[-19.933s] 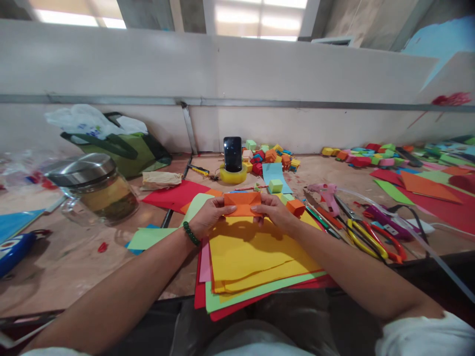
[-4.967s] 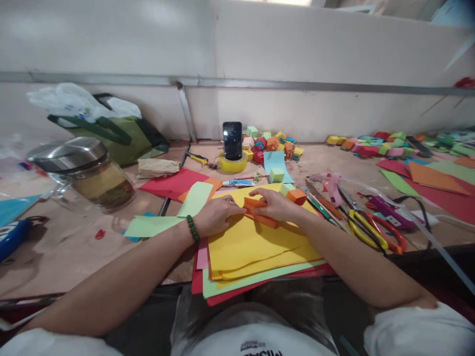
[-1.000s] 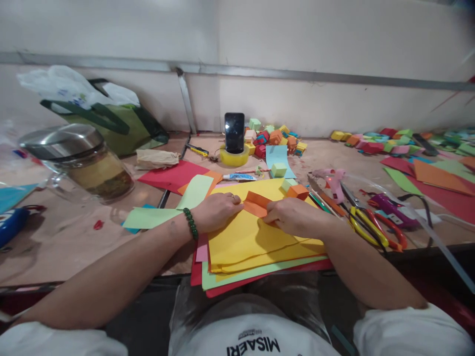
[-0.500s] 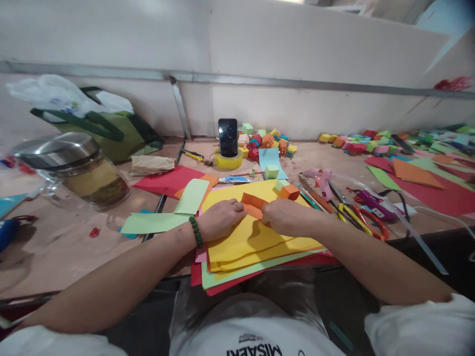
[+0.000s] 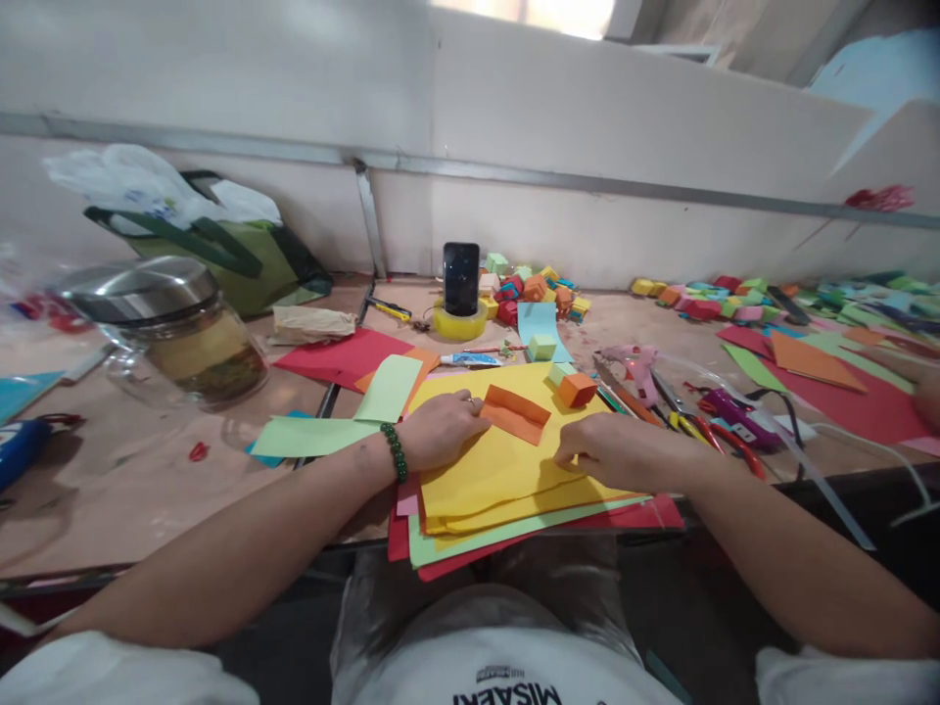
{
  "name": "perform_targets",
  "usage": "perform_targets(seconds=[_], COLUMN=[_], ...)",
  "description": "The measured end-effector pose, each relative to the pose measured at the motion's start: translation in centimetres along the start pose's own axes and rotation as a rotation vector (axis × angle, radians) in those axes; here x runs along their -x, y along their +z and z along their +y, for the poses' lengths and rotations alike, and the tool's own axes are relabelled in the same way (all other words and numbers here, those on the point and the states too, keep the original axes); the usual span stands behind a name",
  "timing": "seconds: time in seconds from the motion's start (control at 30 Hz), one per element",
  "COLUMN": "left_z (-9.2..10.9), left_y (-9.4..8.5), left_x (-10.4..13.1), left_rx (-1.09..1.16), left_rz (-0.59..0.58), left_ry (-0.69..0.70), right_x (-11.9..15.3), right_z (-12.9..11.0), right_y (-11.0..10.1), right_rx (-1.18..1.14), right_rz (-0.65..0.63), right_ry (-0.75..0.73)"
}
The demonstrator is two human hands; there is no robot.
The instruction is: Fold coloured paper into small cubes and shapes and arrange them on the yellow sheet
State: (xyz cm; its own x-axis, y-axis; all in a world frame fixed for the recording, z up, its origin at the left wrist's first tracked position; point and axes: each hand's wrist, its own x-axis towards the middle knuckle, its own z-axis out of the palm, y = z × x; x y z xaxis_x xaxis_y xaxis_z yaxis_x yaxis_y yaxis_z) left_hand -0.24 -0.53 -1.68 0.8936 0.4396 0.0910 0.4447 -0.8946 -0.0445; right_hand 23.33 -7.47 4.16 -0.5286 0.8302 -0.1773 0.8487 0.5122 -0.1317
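Observation:
An orange paper strip with creased, raised edges lies on a stack of yellow paper sheets. My left hand, with a ring and a green bead bracelet at its wrist, grips the strip's left end, the fingertips pressed together. To the right of the strip, apart from it, my right hand hovers low over the yellow sheets; its fingers are loosely bent with a gap at the thumb and nothing visible between them. Just beyond it sit an orange paper cube and a pale green cube.
A glass jar with a metal lid stands left. Behind the stack, a phone leans upright in a yellow tape roll beside several paper cubes. Scissors and a pink glue gun lie right. Another person's hand shows at the right edge.
My right hand has let go of the orange strip and moved right, toward me. The strip's right end now shows uncovered, and another person's hand has appeared at the right edge.

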Motion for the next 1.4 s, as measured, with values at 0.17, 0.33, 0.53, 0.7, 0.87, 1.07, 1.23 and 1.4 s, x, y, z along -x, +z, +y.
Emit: perform_targets(seconds=[0.17,0.33,0.53,0.7,0.87,1.07,1.23,1.4], left_z=[0.2,0.0,-1.1,-0.7,-0.5,-0.6,0.0,0.0], left_y=[0.0,0.5,0.7,-0.5,-0.9,-0.6,-1.4,-1.3], left_x=[0.2,0.3,-0.2,-0.2,-0.2,-0.4,-0.2,0.0], left_rx=[-0.018,0.107,0.824,1.304,1.406,1.334,1.397,1.431], left_rz=[0.025,0.05,0.337,0.12,0.165,0.313,0.314,0.33], left_ry=[0.007,-0.043,-0.505,-0.612,-0.645,-0.582,-0.54,-0.525], right_x=[-3.3,-8.0,-8.0,-7.7,-7.3,-7.4,-8.3,-8.1], right_z=[-0.8,1.1,2.3,1.6,1.2,0.6,0.8,0.8], right_y=[-1.8,1.6,3.8,4.5,4.2,3.6,4.7,4.7], right_rx=[0.039,-0.015,-0.353,-0.42,-0.489,-0.731,-0.926,-0.925], right_rz=[0.189,0.097,0.399,0.458,0.508,0.398,0.449,0.48], right_ry=[0.177,0.236,-0.009,-0.064,-0.211,-0.206,-0.064,-0.057])
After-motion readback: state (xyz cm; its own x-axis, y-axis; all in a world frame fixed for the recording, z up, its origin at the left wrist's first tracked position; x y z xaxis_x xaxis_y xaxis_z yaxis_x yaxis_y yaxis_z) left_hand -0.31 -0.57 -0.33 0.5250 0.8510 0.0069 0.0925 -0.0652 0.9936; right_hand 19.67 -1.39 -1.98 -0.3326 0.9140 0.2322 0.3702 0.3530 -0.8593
